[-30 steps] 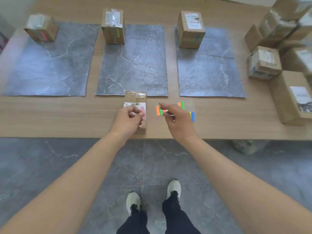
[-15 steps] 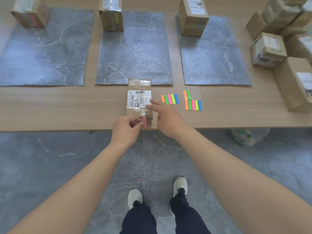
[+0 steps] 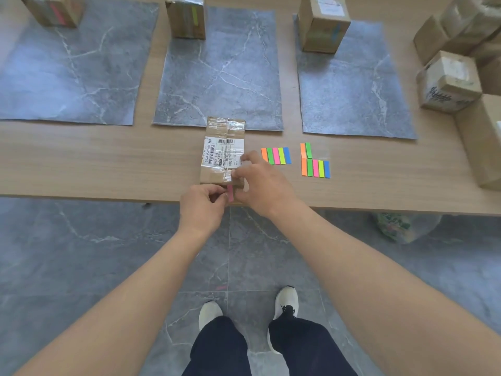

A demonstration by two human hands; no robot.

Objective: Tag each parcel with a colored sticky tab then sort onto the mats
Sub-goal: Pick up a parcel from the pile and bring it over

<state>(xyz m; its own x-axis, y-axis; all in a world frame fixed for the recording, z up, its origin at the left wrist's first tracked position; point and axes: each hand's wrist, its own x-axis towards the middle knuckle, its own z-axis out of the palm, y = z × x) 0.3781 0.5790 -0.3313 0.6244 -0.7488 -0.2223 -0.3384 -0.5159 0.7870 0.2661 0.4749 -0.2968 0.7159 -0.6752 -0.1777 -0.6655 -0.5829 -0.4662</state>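
- Parcel [image 3: 223,147] lies flat on the wooden table [image 3: 95,158] at centre frame. Its far end meets the near edge of the middle mat [image 3: 225,74] and its near end sits at the table's front edge.
- My left hand [image 3: 202,210] pinches a pink sticky tab [image 3: 230,193] between thumb and fingers, holding it upright against the parcel's near face.
- My right hand [image 3: 260,185] grasps the parcel's near right corner, fingers curled over the taped top beside the white label.
- 2 sets of spare tabs lie on the table right of the parcel: a row of 5 [image 3: 276,156], then, further right, a larger tab set [image 3: 315,167] of 5 with 2 more above.
- 3 grey marble-patterned mats span the upper frame, with the left mat [image 3: 76,71] and right mat [image 3: 349,88] flanking the middle one.
- 1 tagged box stands at the far end of each mat: a pink-tagged box [image 3: 51,9] upper left, a green-tagged box [image 3: 187,19] upper centre, and a blue-tagged box [image 3: 321,28] right of centre.
- Untagged cardboard boxes [image 3: 447,80] crowd the frame's right edge.
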